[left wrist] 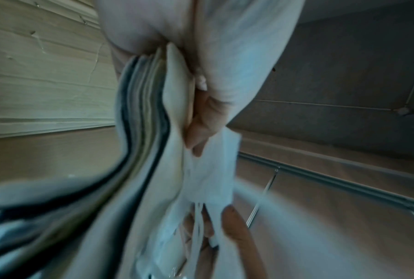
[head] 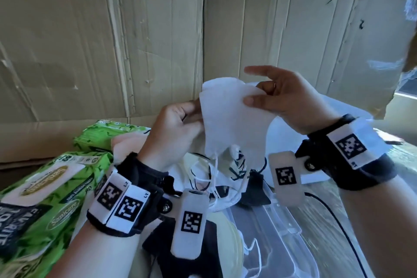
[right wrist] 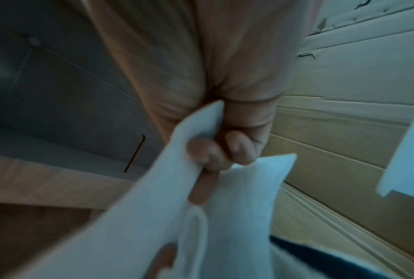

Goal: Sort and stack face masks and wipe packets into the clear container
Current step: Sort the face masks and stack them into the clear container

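A white folded face mask (head: 232, 117) hangs upright in the air, ear loops dangling, above the clear container (head: 282, 228). Two green wipe packets (head: 56, 196) lie flat, left of the container.

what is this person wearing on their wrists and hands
Both forearms are bare, no sleeves. Each wrist carries a black band with white panels printed with black square codes, the left ones marked L1 and L2. A white oblong camera pod with another code sticks out from each band. A black cable trails from the right pod. A ring shows on the right hand.
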